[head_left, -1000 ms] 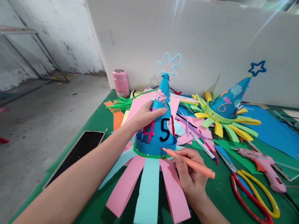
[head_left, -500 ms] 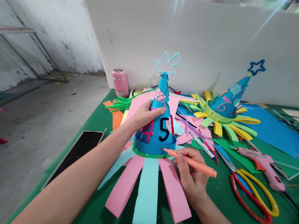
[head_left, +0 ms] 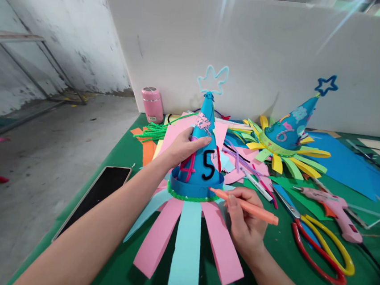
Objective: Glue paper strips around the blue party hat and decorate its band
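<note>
White board [head_left: 268,56] is propped behind a green table [head_left: 117,270], with a stained wall [head_left: 63,27] and grey floor [head_left: 89,142] seen leftward. Both forearms are stretched diagonally inward from the near corners. Between them a blue hat [head_left: 199,163] is stood upright, ringed by pink and aqua strips [head_left: 186,249]; well to its right, another hat [head_left: 289,125], marked "6", is tilted. Scissors [head_left: 296,214] are laid near the right hand [head_left: 247,224], by whose thumb and fingers an orange pen [head_left: 254,208] is pinched, its tip held at the brim; contact there cannot be told. By the left hand [head_left: 187,147] the cone's side is gripped, thumb laid across the front and spread from the raised forefinger; the remaining fingertips are hidden. On the pink flask [head_left: 153,104], a label is too small to be read. On the cone, a black "5" [head_left: 213,169] and a pink "4" [head_left: 191,166] are formed.
</note>
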The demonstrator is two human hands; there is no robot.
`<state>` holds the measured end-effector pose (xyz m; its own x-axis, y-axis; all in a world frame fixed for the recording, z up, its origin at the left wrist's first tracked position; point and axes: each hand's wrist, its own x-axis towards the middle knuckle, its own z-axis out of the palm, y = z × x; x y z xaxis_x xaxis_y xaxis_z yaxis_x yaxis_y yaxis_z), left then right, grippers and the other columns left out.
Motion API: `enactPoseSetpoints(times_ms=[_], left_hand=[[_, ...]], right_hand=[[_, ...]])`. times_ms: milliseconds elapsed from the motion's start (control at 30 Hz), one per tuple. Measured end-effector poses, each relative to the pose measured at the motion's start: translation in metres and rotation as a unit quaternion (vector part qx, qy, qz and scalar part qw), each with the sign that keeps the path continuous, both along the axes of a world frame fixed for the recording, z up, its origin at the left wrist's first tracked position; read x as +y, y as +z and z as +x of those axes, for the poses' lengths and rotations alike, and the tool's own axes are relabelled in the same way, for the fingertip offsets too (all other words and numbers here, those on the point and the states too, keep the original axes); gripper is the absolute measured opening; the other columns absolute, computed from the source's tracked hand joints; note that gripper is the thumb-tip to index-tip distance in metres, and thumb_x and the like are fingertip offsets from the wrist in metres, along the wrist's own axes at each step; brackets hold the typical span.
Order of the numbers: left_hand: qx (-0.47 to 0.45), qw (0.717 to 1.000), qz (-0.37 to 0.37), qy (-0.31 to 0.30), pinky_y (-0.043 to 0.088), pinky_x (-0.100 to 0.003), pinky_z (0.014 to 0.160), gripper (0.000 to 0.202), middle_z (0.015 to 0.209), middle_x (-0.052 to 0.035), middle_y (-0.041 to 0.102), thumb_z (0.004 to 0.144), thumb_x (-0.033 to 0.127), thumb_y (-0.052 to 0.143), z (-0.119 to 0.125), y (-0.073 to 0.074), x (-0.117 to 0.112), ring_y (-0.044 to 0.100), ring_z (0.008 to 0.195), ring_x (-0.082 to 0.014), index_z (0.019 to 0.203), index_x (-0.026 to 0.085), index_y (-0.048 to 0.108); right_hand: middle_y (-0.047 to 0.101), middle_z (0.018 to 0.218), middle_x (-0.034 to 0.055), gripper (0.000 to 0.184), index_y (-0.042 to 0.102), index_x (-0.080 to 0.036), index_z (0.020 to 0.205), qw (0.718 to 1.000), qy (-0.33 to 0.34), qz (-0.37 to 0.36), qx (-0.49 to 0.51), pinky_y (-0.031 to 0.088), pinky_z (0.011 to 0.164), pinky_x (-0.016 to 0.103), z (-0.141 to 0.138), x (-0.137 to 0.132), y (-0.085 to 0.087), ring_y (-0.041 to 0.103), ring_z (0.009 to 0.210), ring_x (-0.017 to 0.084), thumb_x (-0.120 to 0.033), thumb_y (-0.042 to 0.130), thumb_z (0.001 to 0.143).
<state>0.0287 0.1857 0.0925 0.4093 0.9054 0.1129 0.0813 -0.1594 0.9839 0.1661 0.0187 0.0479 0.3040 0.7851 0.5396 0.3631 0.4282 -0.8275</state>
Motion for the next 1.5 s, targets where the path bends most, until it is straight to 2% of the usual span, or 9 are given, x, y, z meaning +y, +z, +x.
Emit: enactPoseSetpoints(times_ms=[200, 367, 633, 1100, 1333, 1500], left_hand=[[0.005, 1.000, 0.012, 0.003, 0.052, -0.036, 0.076, 0.046, 0.096, -0.0059, 0.065, 0.069, 0.049, 0.068, -0.001, -0.001, 0.001, 0.062, 0.087, -0.0226, 0.101, 0.017, 0.058], [0.002, 1.000, 0.004, 0.000, 0.052, -0.037, 0.076, 0.046, 0.096, -0.0070, 0.066, 0.069, 0.049, 0.068, -0.001, -0.001, 0.002, 0.062, 0.087, -0.0237, 0.101, 0.017, 0.058], [-0.014, 1.000, -0.015, -0.017, 0.053, -0.038, 0.077, 0.049, 0.102, -0.0088, 0.067, 0.070, 0.047, 0.068, -0.001, 0.002, -0.001, 0.064, 0.091, -0.0254, 0.107, 0.016, 0.057], [-0.027, 0.999, -0.032, -0.015, 0.054, -0.039, 0.075, 0.051, 0.102, -0.0093, 0.067, 0.069, 0.046, 0.069, -0.001, 0.001, -0.001, 0.065, 0.088, -0.0257, 0.108, 0.016, 0.056], [-0.035, 0.999, -0.028, -0.015, 0.054, -0.039, 0.076, 0.052, 0.102, -0.0089, 0.066, 0.069, 0.045, 0.069, -0.002, 0.000, -0.002, 0.065, 0.088, -0.0247, 0.110, 0.016, 0.055], [-0.032, 0.999, -0.031, -0.010, 0.054, -0.039, 0.076, 0.051, 0.102, -0.0091, 0.066, 0.069, 0.045, 0.069, -0.002, 0.000, -0.001, 0.065, 0.088, -0.0250, 0.109, 0.016, 0.056]], right_hand=[[0.055, 0.066, -0.0022, 0.007, 0.055, -0.020, 0.082, 1.000, 0.015, 0.008, 0.002, 0.043, 0.045, 0.020, 0.000, 0.000, -0.001, 0.051, 0.051, 0.009, -0.023, 0.051, 0.088], [0.055, 0.067, -0.0022, 0.007, 0.055, -0.020, 0.082, 1.000, -0.001, 0.011, -0.001, 0.044, 0.046, 0.021, 0.002, 0.001, -0.001, 0.051, 0.051, 0.008, -0.021, 0.051, 0.088], [0.052, 0.062, -0.0034, 0.007, 0.055, -0.020, 0.083, 1.000, -0.020, 0.016, -0.004, 0.040, 0.042, 0.020, 0.004, 0.002, 0.000, 0.047, 0.048, 0.008, -0.021, 0.051, 0.088], [0.053, 0.062, -0.0023, 0.010, 0.055, -0.020, 0.079, 0.999, -0.030, 0.014, -0.013, 0.041, 0.046, 0.023, 0.008, 0.003, -0.004, 0.051, 0.051, 0.010, -0.025, 0.052, 0.087], [0.052, 0.066, -0.0019, 0.008, 0.056, -0.020, 0.080, 0.998, -0.046, 0.022, 0.025, 0.043, 0.050, 0.025, 0.009, 0.006, -0.006, 0.052, 0.056, 0.011, -0.024, 0.052, 0.087], [0.052, 0.071, -0.0017, 0.008, 0.058, -0.022, 0.091, 0.992, -0.059, 0.069, 0.083, 0.043, 0.050, 0.025, 0.010, 0.004, -0.006, 0.050, 0.054, 0.010, -0.022, 0.050, 0.087]])
